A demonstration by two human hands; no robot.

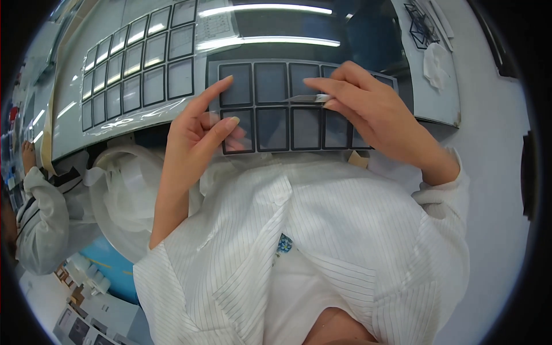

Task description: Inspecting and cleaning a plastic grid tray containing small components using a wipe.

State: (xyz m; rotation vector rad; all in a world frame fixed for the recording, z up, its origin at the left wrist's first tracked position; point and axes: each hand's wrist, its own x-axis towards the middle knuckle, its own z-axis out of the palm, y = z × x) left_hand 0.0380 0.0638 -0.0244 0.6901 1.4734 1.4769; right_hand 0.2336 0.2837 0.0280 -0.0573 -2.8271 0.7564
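A clear sheet of black-edged rectangular frames [271,107] lies along the near edge of the table, in front of me. My left hand [192,129] is at its left end with fingers apart. The index fingertip reaches the upper left frame and the thumb rests over the one below it. Over the sheet's right half, my right hand [374,109] pinches a slim, pointed metal tool [305,99] between thumb and fingers. Its tip points left, over the upper row near the second and third frames. Whether it is tweezers or a blade I cannot tell. My right hand covers several frames.
Another sheet of black-edged frames [132,69] lies to the left on the table. Black frame scraps [421,26] and a crumpled white tissue [434,66] are at the right. A white lined bin [123,190] stands below the table edge. Someone's sleeve [43,224] shows far left.
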